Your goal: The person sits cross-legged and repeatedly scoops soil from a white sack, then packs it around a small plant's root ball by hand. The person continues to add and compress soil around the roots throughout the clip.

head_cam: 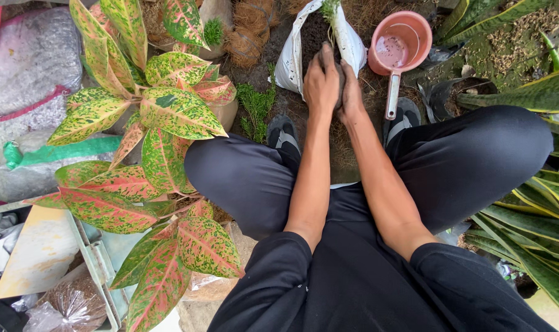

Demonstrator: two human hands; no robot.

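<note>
**Two hands pressed around a clump of soil at the mouth of a white bag**

Both hands meet on the ground ahead of the person's squatting knees. The left hand (321, 79) lies on top, fingers curled over a dark clump of soil (340, 79), and the right hand (352, 92) closes against it from the side; together they cup the clump, though how firmly cannot be told from above. The clump sits at the opening of a white bag (292, 58) filled with dark soil, and a small plant (336, 18) with a pale stem and green top rises just beyond the fingers.

Judging by its look, the soil is loose and crumbly: light, soft, likely to shed if squeezed or lifted by one edge. Cupping it from below and both sides would suit it best. The plant's stem seems thin and fragile, better held low near the roots.

A pink scoop (399, 49) with a pale handle lies just right of the bag. A big pink-and-green leafy plant (163, 141) fills the left side, and long striped leaves (531, 209) fringe the right.
</note>
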